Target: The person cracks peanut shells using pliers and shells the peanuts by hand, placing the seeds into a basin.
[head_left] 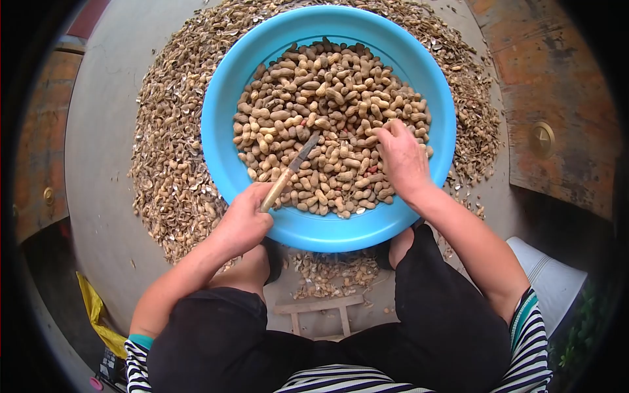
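Left hand [244, 221], head view: fingers are wrapped around the handle of a knife-like tool [291, 170], which is held over the near-left part of the blue basin [327, 240], blade aimed toward the basin's middle. Peanuts [334, 98] in the shell are heaped inside the basin. Right hand [403, 162] is lowered to the heap at the basin's right side, fingertips drawn near together; whether a peanut is pinched cannot be made out. Shell debris [173, 164] is spread outside the basin. Judged best practice: handle gripped firmly, blade tip pointed clear of the right fingers, peanuts lifted singly by fingertip.
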Tool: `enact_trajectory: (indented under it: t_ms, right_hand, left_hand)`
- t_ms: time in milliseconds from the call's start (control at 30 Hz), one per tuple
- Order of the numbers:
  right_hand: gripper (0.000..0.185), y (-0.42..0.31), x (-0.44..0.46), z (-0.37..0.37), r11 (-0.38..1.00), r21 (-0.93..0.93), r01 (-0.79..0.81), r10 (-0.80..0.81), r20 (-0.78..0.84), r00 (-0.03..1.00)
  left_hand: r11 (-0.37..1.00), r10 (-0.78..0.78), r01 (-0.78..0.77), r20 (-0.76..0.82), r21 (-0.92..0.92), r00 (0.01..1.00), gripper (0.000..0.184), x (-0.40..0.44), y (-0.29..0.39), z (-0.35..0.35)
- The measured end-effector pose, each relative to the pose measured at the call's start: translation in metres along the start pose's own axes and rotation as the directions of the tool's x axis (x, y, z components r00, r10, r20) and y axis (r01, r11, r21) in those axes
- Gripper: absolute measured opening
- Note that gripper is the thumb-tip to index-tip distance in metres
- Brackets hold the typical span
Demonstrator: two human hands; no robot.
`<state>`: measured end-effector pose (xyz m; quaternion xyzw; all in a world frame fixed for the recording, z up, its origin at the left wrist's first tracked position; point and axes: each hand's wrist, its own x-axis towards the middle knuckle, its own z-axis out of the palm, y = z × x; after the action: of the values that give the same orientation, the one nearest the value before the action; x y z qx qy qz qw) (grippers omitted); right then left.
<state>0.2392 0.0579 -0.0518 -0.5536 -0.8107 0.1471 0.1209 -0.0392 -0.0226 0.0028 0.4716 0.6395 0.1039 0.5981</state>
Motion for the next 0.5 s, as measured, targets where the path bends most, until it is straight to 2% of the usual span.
enact_trajectory:
  t_ms: [33,100,167,233,267,300,333,367,400,433,467,500]
  right_hand:
    - [0.017,0.006,0.003,-0.002,1.000,0.001,0.001,-0.001,0.000,1.000]
    - [0.019,0.017,0.007,-0.007,0.953,-0.288,0.096,-0.069,0.105,0.992]
    - [0.022,0.023,0.006,-0.003,0.949,-0.298,0.105,-0.072,0.120,0.990]
    - [0.022,0.020,0.006,-0.002,0.995,-0.101,-0.014,0.018,0.035,0.999]
    - [0.022,0.018,0.007,-0.003,0.995,-0.100,-0.013,0.017,0.037,0.999]
    - [0.020,0.012,0.011,-0.010,0.889,0.331,-0.316,0.243,0.244,0.939]
    - [0.019,0.009,0.014,-0.013,0.524,0.604,-0.600,0.325,0.510,0.797]
    - [0.019,0.008,0.012,-0.012,0.524,0.605,-0.600,0.325,0.510,0.797]
    - [0.019,0.008,0.008,-0.010,0.181,0.715,-0.675,0.291,0.617,0.732]
    - [0.020,0.008,0.006,-0.006,-0.187,0.710,-0.679,0.214,0.704,0.677]
    - [0.016,0.015,0.003,0.000,-0.320,0.672,-0.668,0.109,0.727,0.678]
    - [0.016,0.015,0.001,0.004,-0.320,0.673,-0.667,0.110,0.726,0.679]
  left_hand:
    - [0.999,0.007,-0.007,0.015,0.032,1.000,0.058,0.000,0.002,-0.001]
    - [0.998,0.012,-0.014,0.032,0.065,0.999,0.058,0.000,0.004,0.000]
    - [0.998,0.013,-0.015,0.039,0.066,0.999,0.056,0.000,0.004,0.001]
    - [0.998,0.030,-0.032,0.045,0.057,0.999,0.055,-0.001,0.003,0.000]
    - [0.998,0.047,-0.050,0.053,0.048,0.997,0.054,-0.002,0.002,0.000]
    - [0.998,0.046,-0.049,0.052,0.047,0.998,0.054,-0.002,0.003,0.000]
    - [0.996,0.053,-0.057,0.058,0.064,0.997,0.055,-0.001,0.004,0.000]
    - [0.995,0.060,-0.065,0.064,0.080,0.996,0.056,-0.001,0.005,0.000]
    - [0.995,0.060,-0.065,0.064,0.081,0.996,0.056,-0.001,0.003,0.000]
    - [0.986,0.114,-0.122,0.075,0.112,0.991,0.057,0.001,-0.001,0.001]
    - [0.974,0.167,-0.178,0.087,0.142,0.982,0.058,0.002,-0.002,0.001]
    - [0.973,0.169,-0.180,0.088,0.142,0.982,0.058,0.001,-0.001,0.002]
